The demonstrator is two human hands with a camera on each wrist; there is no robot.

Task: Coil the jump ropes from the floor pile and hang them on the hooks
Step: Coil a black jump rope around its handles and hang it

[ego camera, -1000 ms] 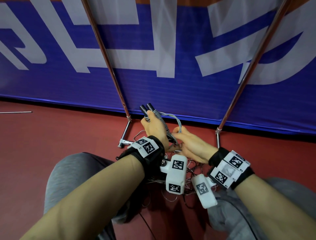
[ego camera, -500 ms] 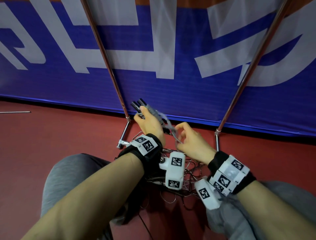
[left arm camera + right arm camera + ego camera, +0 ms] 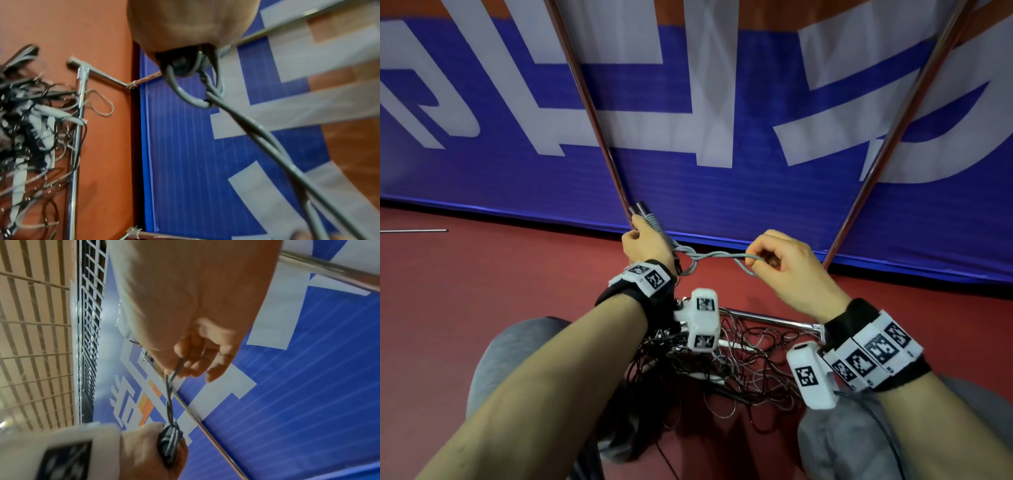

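Left grip [image 3: 645, 243] clutched the wrapped handles [image 3: 650, 219] while the right grip [image 3: 787, 263] pinched the rope [image 3: 717, 255] loop taut, probably finishing the coil; hanging seemingly came next.

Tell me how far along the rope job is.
No hung rope shows. In hand: left hand grips the handles wound with grey rope; right hand pinches its end loop taut. Left: hanging it, plus the floor pile.

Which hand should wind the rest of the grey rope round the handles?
Probably the right hand: it pinches the grey rope at its free loop. The left hand grips the handles, so it is busy.
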